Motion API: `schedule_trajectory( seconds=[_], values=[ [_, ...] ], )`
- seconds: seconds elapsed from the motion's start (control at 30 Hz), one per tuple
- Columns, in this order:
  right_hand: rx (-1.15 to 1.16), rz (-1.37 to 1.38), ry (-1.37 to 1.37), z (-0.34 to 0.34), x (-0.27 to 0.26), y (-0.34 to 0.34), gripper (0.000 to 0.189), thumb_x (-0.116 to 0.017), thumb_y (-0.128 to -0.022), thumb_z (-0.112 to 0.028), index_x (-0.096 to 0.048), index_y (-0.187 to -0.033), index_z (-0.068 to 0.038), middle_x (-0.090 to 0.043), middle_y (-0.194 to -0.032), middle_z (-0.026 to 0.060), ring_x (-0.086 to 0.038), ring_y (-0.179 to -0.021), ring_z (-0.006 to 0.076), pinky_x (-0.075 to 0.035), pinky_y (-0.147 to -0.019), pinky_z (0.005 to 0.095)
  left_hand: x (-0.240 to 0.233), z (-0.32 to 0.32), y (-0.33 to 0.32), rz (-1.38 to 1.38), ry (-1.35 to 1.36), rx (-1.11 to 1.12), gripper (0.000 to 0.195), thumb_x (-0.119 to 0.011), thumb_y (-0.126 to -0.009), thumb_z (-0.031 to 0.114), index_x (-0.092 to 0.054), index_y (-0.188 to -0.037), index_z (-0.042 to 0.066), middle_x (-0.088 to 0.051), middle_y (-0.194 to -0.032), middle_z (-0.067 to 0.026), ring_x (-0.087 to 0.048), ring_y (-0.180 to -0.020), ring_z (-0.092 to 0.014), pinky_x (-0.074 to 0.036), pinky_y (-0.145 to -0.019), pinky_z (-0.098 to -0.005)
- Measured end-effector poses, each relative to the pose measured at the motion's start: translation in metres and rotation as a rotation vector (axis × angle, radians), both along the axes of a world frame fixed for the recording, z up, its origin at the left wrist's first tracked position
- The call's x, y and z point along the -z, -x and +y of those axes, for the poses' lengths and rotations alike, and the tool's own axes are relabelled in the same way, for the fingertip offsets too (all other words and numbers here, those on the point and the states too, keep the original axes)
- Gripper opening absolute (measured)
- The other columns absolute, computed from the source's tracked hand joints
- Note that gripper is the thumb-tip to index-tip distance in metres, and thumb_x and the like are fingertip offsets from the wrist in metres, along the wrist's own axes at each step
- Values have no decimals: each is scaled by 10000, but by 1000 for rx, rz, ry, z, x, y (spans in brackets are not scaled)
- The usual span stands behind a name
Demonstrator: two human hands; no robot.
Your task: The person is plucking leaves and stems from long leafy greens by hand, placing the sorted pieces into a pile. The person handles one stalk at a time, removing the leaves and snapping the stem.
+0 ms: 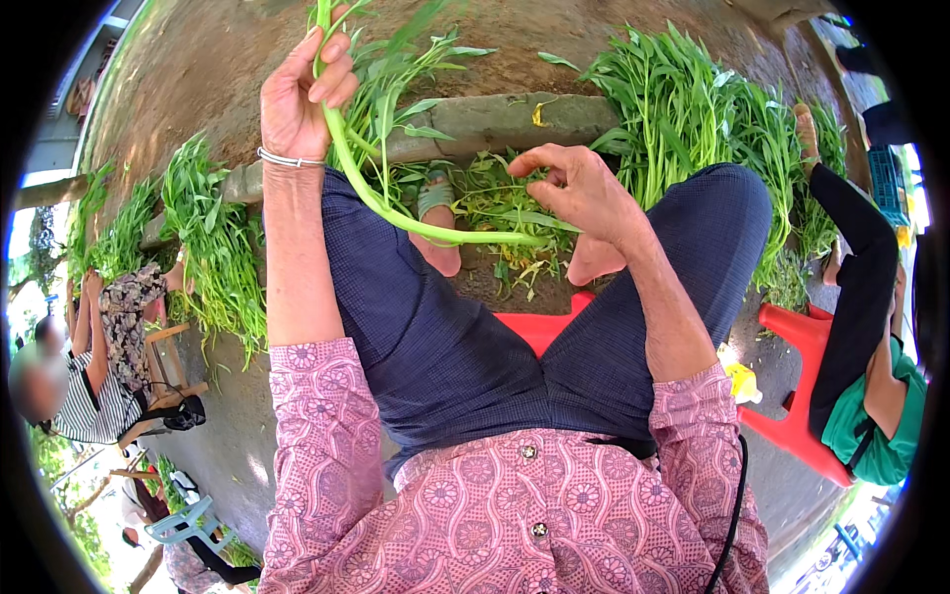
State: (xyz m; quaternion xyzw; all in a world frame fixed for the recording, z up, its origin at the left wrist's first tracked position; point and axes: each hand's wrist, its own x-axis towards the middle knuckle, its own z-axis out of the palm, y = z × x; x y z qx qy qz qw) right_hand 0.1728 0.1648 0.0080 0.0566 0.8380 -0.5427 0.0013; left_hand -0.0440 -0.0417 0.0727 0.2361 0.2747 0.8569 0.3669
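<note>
My left hand (312, 93), with a bangle at the wrist, is raised at the top left and closed around a long green leafy vegetable stem (364, 182). The stem curves down and right across the space between my knees, its thick cut end below my right hand (582, 189). That hand is half curled, thumb and index finger apart, with nothing seen between them. Under it, loose leaves and trimmings (519, 223) lie on the ground between my feet. A large bunch of leafy stems (668, 111) leans beside my right knee; more leafy stems (415, 82) lie behind my left hand.
A low concrete kerb (497, 122) runs beyond my feet. I sit on a red plastic stool (531, 330). At left, a person in a striped top sits near greens (215, 237). At right, a person in green sits on a red chair (798, 371), near a yellow bottle (742, 382).
</note>
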Motion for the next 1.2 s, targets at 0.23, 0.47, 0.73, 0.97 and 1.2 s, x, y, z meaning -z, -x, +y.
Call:
schedule_trajectory(
  seconds=[0.23, 0.47, 0.73, 0.97, 1.2],
  values=[
    [-163, -339, 385, 4, -13, 5, 240, -511, -808, -100, -658, -985, -30, -601, -668, -1, -510, -573, 48, -415, -517, 193, 7, -4, 5, -163, -128, 36, 371, -393, -965, 71, -355, -1287, -110, -431, -777, -41, -319, -473, -72, -309, -457, -224],
    [-49, -300, 684, 6, -18, -4, 220, -535, -866, -172, -660, -947, -9, -650, -791, 29, -583, -643, 97, -505, -583, 242, 11, -23, 15, -205, -235, 89, 333, -386, -974, 95, -373, -1248, -93, -433, -813, -76, -348, -515, -95, -320, -491, -249],
    [-77, -274, 504, 14, -23, -5, 198, -566, -865, -161, -650, -931, 5, -667, -814, 49, -599, -618, 105, -510, -575, 245, 13, -23, 18, -224, -229, 104, 334, -386, -976, 100, -373, -1250, -90, -438, -813, -82, -355, -515, -103, -323, -494, -255],
    [9, -222, 246, 10, -16, -5, 191, -492, -793, -81, -628, -886, 15, -576, -647, 24, -517, -533, 91, -437, -497, 255, 14, -22, 17, -172, -156, 50, 334, -379, -977, 95, -360, -1258, -84, -423, -809, -73, -346, -507, -95, -321, -480, -250],
    [97, 0, 94, 3, 2, -1, 193, -464, -803, -76, -630, -863, 2, -479, -566, 20, -391, -475, 93, -343, -460, 286, 13, -19, 14, -137, -115, 27, 334, -388, -971, 78, -344, -1263, -77, -400, -811, -62, -336, -496, -88, -315, -477, -244]
  ],
)
